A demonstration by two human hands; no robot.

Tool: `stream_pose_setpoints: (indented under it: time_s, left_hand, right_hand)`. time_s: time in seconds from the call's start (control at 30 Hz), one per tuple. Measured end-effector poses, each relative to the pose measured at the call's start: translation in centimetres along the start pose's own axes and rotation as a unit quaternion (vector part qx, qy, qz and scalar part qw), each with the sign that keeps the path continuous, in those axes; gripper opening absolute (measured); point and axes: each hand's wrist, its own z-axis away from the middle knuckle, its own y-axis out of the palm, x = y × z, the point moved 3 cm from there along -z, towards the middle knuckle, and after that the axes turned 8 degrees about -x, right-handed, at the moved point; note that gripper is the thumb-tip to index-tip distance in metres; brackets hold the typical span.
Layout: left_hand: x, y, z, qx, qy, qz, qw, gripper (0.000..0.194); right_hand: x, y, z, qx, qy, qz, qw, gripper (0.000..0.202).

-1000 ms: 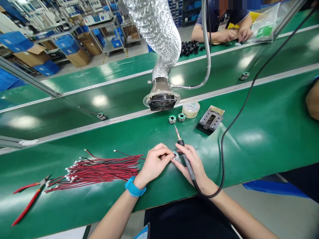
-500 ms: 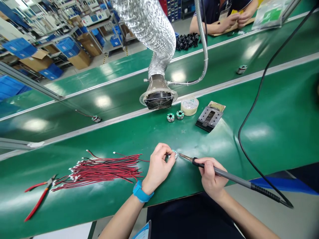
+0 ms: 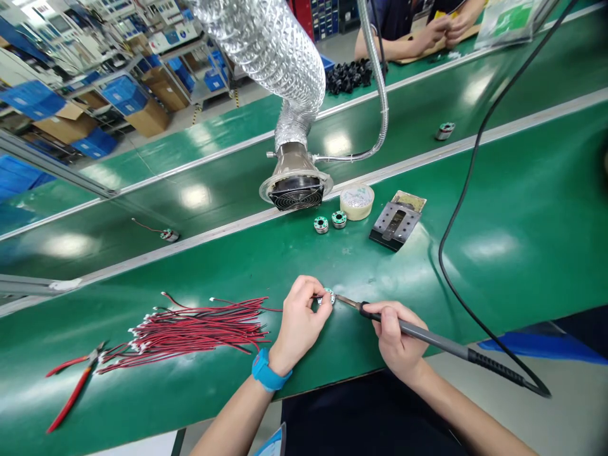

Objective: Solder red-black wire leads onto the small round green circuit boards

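Note:
My left hand (image 3: 304, 316), with a blue band at the wrist, pinches a red and black wire (image 3: 273, 310) at a small round part with a green and white top (image 3: 327, 296). The fingers partly cover this part, which rests on the green bench. In my right hand (image 3: 399, 335) is a soldering iron (image 3: 430, 341), held like a pen. Its tip points left and meets the right edge of the round part; whether it touches cannot be made out.
Left of my hands lie a pile of red and black wires (image 3: 190, 326) and red-handled pliers (image 3: 78, 386). Beyond are two round parts (image 3: 321, 224), a tape roll (image 3: 357, 201), a metal stand (image 3: 396, 223) and a fume duct (image 3: 297, 183). A co-worker's hands (image 3: 439, 31) are across the belt.
The soldering iron's tip has come closer to the round part. The parts on the belt have moved left. The whole view has shifted slightly.

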Motion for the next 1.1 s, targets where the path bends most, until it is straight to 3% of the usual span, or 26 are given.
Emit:
stream_pose_setpoints:
  time_s: [0.3, 0.73, 0.93, 1.1]
  left_hand:
    - [0.0, 0.0, 0.0, 0.000, 0.005, -0.003, 1.000, 0.016]
    - [-0.3, 0.1, -0.1, -0.012, 0.015, -0.004, 1.000, 0.018]
    - [-0.4, 0.2, -0.2, -0.011, 0.023, -0.014, 1.000, 0.020]
    - [-0.4, 0.1, -0.3, -0.007, 0.023, -0.017, 1.000, 0.021]
  right_hand:
    - [-0.2, -0.2, 0.3, -0.021, 0.015, -0.009, 1.000, 0.027]
    - [0.4, 0.6, -0.8, 0.043, -0.002, -0.012, 0.999, 0.026]
    - [0.7, 0.6, -1.0, 0.044, -0.007, -0.012, 0.999, 0.026]
    - [0.1, 0.2, -0.4, 0.010, 0.029, -0.028, 0.999, 0.026]
